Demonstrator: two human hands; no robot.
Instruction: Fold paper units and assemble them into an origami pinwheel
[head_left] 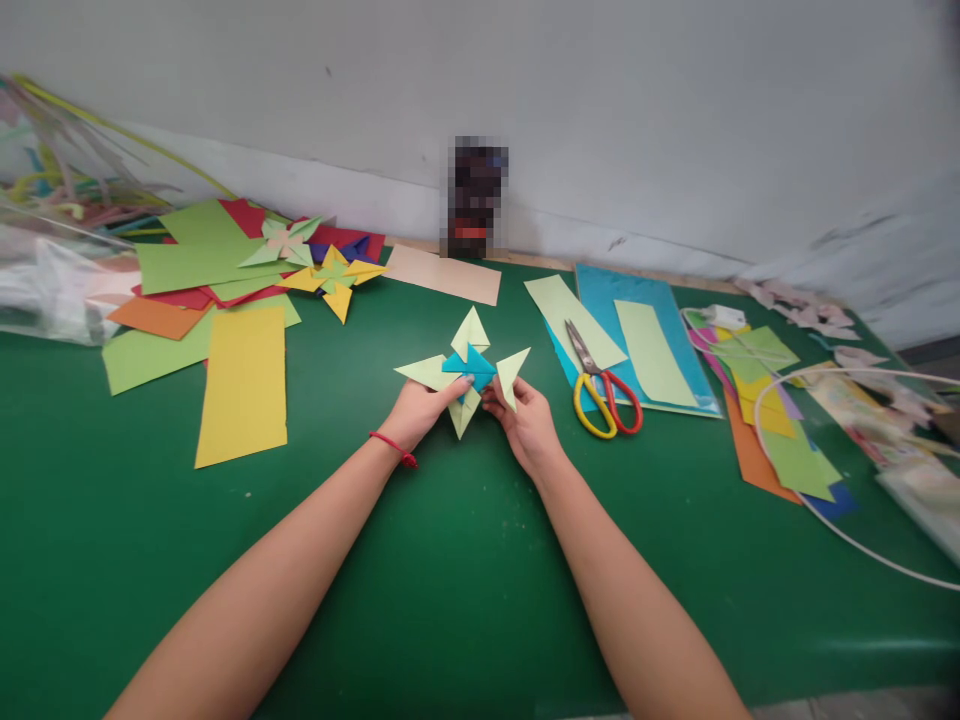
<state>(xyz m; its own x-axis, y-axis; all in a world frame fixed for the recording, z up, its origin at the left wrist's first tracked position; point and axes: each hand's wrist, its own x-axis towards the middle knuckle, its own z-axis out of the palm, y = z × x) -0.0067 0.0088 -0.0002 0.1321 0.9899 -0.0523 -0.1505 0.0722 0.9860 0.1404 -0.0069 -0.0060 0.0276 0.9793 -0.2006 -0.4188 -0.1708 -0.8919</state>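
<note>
The four-pointed pale green and bright blue folded-paper star point(471, 364) is over the green table point(457, 560), between the left hand point(417, 410) and the right hand point(531, 428); the left thumb presses beside its blue middle, other fingers hidden; the right fingers pinch its right point.

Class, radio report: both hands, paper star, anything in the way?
Left hand gripping paper star; right hand at its right-hand tip. Pale-green tips, blue centre. Nothing blocking; scissors lying off to the right.
</note>
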